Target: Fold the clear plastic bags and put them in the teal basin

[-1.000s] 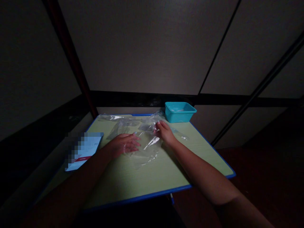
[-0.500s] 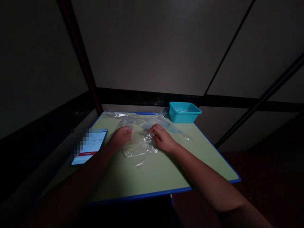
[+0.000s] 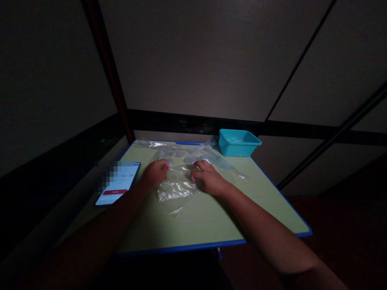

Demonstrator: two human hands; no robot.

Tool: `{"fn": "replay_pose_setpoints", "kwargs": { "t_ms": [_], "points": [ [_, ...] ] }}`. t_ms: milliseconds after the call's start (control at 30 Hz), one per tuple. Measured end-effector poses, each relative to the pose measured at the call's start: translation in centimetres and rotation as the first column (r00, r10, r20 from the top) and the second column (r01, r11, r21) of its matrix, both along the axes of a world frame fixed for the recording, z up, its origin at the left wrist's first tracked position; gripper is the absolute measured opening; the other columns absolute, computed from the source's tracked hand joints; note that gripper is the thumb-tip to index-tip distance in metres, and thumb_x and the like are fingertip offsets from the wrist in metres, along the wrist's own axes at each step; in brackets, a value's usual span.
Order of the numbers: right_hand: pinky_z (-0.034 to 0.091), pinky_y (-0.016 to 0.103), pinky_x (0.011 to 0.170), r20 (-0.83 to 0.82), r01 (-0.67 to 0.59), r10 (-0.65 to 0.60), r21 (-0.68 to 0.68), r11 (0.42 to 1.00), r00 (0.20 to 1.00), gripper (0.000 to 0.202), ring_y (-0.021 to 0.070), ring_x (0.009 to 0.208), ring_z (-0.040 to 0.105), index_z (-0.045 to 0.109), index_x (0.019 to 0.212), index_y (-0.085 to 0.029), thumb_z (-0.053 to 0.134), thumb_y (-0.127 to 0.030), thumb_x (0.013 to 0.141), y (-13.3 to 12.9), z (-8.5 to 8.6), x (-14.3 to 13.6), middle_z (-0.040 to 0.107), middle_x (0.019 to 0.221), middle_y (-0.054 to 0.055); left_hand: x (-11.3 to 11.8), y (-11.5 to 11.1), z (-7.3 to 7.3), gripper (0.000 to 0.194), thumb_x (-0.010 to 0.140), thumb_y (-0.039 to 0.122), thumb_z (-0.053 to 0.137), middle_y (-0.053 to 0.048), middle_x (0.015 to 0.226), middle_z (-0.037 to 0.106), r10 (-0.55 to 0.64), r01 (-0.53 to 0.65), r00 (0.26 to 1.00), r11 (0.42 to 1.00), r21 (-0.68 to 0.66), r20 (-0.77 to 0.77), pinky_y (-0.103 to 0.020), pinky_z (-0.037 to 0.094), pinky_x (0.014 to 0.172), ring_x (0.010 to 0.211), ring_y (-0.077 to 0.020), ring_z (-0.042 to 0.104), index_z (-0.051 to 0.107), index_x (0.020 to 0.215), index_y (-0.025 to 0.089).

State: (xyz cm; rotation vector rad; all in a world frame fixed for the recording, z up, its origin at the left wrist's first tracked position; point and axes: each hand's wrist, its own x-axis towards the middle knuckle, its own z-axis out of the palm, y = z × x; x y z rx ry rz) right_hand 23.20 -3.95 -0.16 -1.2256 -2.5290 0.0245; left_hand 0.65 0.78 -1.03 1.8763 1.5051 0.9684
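Observation:
A thin, clear plastic bag [image 3: 177,189] lies crumpled across the middle of the table, its near end wrinkled and shiny. My left hand [image 3: 156,174] is closed at the bag's left side, thumb and fingers pinching the film. At the right side my right hand [image 3: 210,177] rests low over the plastic. Its fingers are curved, with a gap between thumb and forefinger, and no film shows gripped there. More clear plastic [image 3: 208,151] spreads out behind both hands, and where one sheet ends and another begins is hard to see.
A turquoise basket [image 3: 238,150] stands at the table's back right corner with something pale inside. To the left of my left arm lies a phone [image 3: 121,181] with a lit screen. The pale green table [image 3: 211,221] has a blue edge, and panelled walls rise behind it.
My right hand's thumb and forefinger have moved apart from the film. The bag between my hands lies flatter and wider. My left hand keeps its pinch. The whole view has shifted slightly.

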Motion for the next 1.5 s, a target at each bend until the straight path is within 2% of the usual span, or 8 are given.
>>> {"fn": "replay_pose_setpoints", "kwargs": {
  "t_ms": [233, 533, 700, 800, 1000, 1167, 1333, 1500],
  "points": [
    [0.033, 0.033, 0.082, 0.108, 0.034, -0.036, 0.022, 0.999, 0.994, 0.010, 0.0217, 0.104, 0.039, 0.066, 0.079, -0.021, 0.056, -0.018, 0.077, 0.0, 0.0, 0.1, 0.051, 0.106, 0.007, -0.4, 0.2, 0.1, 0.016, 0.074, 0.025, 0.047, 0.003, 0.047, 0.051, 0.070, -0.070, 0.998, 0.997, 0.015, -0.004, -0.023, 0.030, 0.050, 0.048, -0.0141, 0.047, 0.059, 0.066, 0.019],
    [0.033, 0.038, 0.078, 0.100, 0.317, -0.333, 0.149, 0.937, 0.937, 0.020, 0.0245, 0.096, 0.043, 0.066, 0.078, -0.018, 0.047, -0.013, 0.081, 0.2, 1.4, 0.5, 0.056, 0.095, 0.011, -0.3, 0.3, 0.9, 0.006, 0.069, 0.020, 0.051, 0.004, 0.048, 0.050, 0.222, -0.197, 0.845, 0.975, -0.103, 0.487, -0.020, 0.028, 0.041, 0.039, -0.0091, 0.040, 0.054, 0.072, 0.018],
    [0.037, 0.038, 0.086, -0.219, 0.188, -0.155, 0.138, 0.972, 0.963, 0.028, 0.0247, 0.103, 0.045, 0.056, 0.108, -0.016, 0.047, -0.022, 0.083, -1.5, 1.8, -1.1, 0.054, 0.107, 0.012, 0.9, -1.5, 2.3, 0.017, 0.076, 0.019, 0.050, -0.005, 0.070, 0.067, 0.179, 0.119, 0.538, 0.951, -0.284, 0.824, -0.022, 0.040, 0.043, 0.044, -0.0108, 0.052, 0.050, 0.093, 0.016],
    [0.033, 0.043, 0.098, -0.287, 0.061, -0.021, 0.133, 0.989, 0.958, 0.069, 0.0288, 0.119, 0.038, 0.038, 0.132, -0.014, 0.059, -0.047, 0.075, -2.8, 1.4, -2.5, 0.045, 0.128, 0.016, 1.9, -2.6, 2.5, 0.029, 0.083, 0.018, 0.044, -0.011, 0.099, 0.068, 0.093, 0.387, 0.348, 0.892, -0.233, 0.933, -0.034, 0.052, 0.071, 0.071, -0.0168, 0.066, 0.047, 0.111, 0.016],
    [0.024, 0.050, 0.104, -0.347, 0.133, -0.082, 0.127, 0.983, 0.934, 0.075, 0.0291, 0.128, 0.033, 0.023, 0.142, -0.014, 0.057, -0.030, 0.077, -2.5, 0.0, -3.1, 0.037, 0.140, 0.018, 3.3, -3.6, 2.5, 0.044, 0.087, 0.029, 0.042, -0.011, 0.123, 0.058, 0.028, 0.616, 0.258, 0.765, -0.187, 0.966, -0.042, 0.040, 0.097, 0.108, -0.0228, 0.058, 0.039, 0.130, 0.020],
    [0.043, 0.036, 0.083, -0.591, 0.213, -0.197, -0.042, 0.976, 0.782, 0.021, 0.0223, 0.091, 0.058, 0.062, 0.096, -0.018, 0.048, -0.019, 0.080, -1.0, 0.2, -1.4, 0.066, 0.096, 0.009, 2.9, -3.5, 2.6, 0.056, 0.082, 0.042, 0.052, -0.014, 0.120, 0.059, -0.052, 0.569, 0.369, 0.802, -0.181, 0.928, -0.043, 0.041, 0.095, 0.106, -0.0263, 0.059, 0.039, 0.130, 0.019],
    [0.042, 0.028, 0.072, -0.808, 0.096, -0.238, -0.221, 0.970, 0.539, 0.019, 0.0175, 0.077, 0.056, 0.055, 0.069, -0.019, 0.053, -0.035, 0.080, 0.1, 0.9, -0.5, 0.063, 0.078, 0.003, 2.6, -2.6, 1.0, 0.076, 0.060, 0.023, 0.076, -0.010, 0.122, 0.056, -0.056, 0.090, 0.783, 0.996, -0.024, 0.620, -0.035, 0.045, 0.089, 0.109, -0.0255, 0.054, 0.042, 0.128, 0.022],
    [0.039, 0.024, 0.056, -0.901, -0.166, -0.350, -0.398, 0.902, 0.257, 0.022, 0.0120, 0.055, 0.049, 0.049, 0.062, -0.019, 0.062, -0.035, 0.070, -0.3, 1.7, -0.8, 0.052, 0.059, -0.002, 1.9, -1.9, 0.5, 0.104, 0.049, 0.019, 0.082, -0.010, 0.147, 0.027, -0.102, -0.016, 0.902, 0.964, 0.267, 0.420, -0.036, 0.029, 0.106, 0.131, -0.0295, 0.031, 0.029, 0.139, 0.025]
  ]
}}
